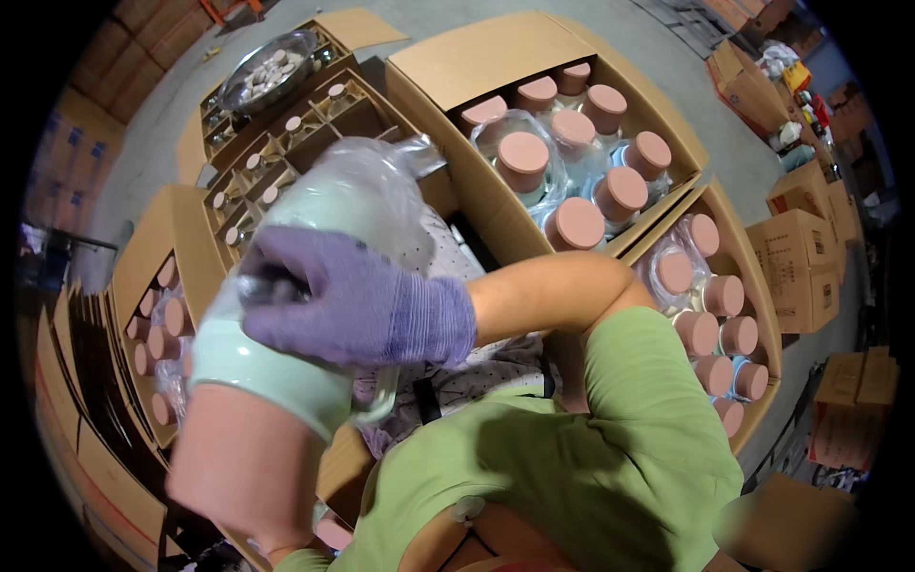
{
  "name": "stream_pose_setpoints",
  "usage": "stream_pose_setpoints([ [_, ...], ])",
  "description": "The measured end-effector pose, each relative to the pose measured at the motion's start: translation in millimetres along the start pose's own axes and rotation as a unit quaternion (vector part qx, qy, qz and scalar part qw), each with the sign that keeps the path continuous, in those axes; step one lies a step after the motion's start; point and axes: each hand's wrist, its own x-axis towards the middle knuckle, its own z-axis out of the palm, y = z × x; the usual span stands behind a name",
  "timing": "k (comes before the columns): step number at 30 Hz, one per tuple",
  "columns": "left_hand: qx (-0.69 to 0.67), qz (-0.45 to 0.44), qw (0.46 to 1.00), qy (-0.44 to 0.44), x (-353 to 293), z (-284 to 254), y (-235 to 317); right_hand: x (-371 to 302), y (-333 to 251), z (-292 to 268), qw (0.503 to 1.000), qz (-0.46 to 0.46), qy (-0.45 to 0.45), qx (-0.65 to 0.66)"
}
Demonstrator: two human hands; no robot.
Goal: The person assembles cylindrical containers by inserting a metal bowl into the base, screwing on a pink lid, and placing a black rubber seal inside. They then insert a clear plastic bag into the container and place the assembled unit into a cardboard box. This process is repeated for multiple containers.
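Note:
A large vacuum flask (272, 357) with a mint-green body, a side handle and a pink cup lid (250, 462) lies tilted close in front of me, lid toward me. A clear plastic bag (376, 181) covers its far part. My right hand (334, 296), in a purple knitted glove, reaches across from the right, its fingers curled and closed against the flask. Something shiny and grey shows between thumb and fingers; I cannot make out what it is. At the lower left, only my left wrist (281, 541) shows; my left hand is hidden behind the pink lid.
Open cartons of pink-lidded flasks stand ahead (448, 157), to the right (758, 319) and to the left (181, 224). A divided carton (376, 95) holds bottles with pale caps. Beyond it sits a metal bowl (301, 40) of small pale pieces. Stacked cartons (799, 250) line the right side.

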Motion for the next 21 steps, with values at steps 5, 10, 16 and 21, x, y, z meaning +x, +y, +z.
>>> stream_pose_setpoints([
  [5,0.075,0.039,0.996,0.007,5,-15,41,15,11,-20,0.995,0.090,0.043,0.025],
  [10,0.245,0.130,0.961,-0.009,28,-4,105,12,31,-47,0.980,0.138,0.076,0.124],
  [16,0.544,0.360,0.679,-0.337,69,73,187,32,35,-49,0.975,0.165,-0.062,0.134],
  [21,0.540,0.401,0.612,-0.417,119,114,173,4,100,-122,0.961,0.228,-0.110,-0.107],
])
